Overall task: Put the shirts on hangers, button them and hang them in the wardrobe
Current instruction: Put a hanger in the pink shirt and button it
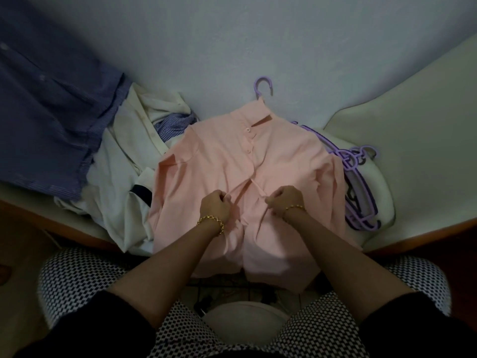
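Head view: both grips pinch, left hand [215,205] on one front edge, right hand [285,200] on the other, of the pale pink button-up shirt [206,164]. Both forearms reach forward. The shirt lies on a lilac plastic hanger [263,85] at the bed's [258,34] near edge.

On the bed [309,60] lie one pink shirt [219,177] on one purple hanger [263,85], one dark blue striped shirt [51,99] at the left edge, one blue checked garment [175,124], and white shirts [121,164] and stacked purple hangers [358,177] too tangled to count.
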